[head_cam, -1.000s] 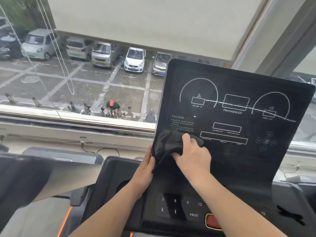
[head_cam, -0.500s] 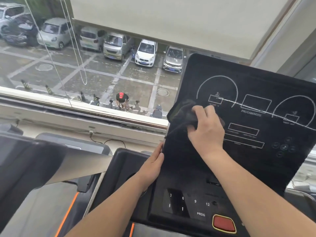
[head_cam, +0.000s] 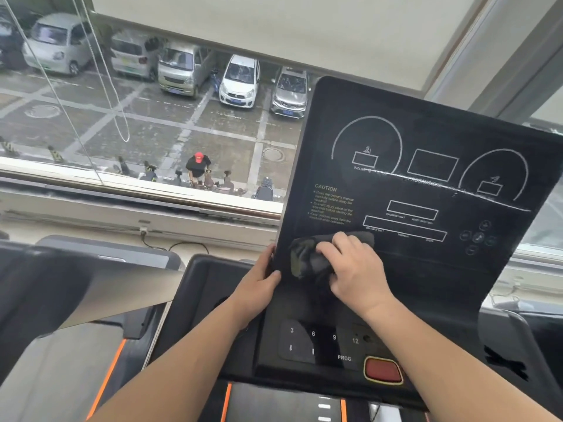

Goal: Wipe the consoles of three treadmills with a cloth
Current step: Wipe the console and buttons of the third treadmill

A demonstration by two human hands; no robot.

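Dark cloth point(head_cam: 307, 260), bunched, is pressed against the lower left of the treadmill console point(head_cam: 426, 269), just beneath the caution text point(head_cam: 332, 205). My right hand point(head_cam: 358, 269) curls over it, gripping. My left hand point(head_cam: 259, 283) clasps the console's left edge. Parked cars point(head_cam: 240, 82) show through the window point(head_cam: 152, 132).

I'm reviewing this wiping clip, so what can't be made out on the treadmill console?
Head view:
- Patch of the console under the cloth and right hand: covered.
- Fingers of the left hand: behind the console's left edge.
- The caution text: too small to read fully.
- The console's upper right corner: cut off by the frame edge.
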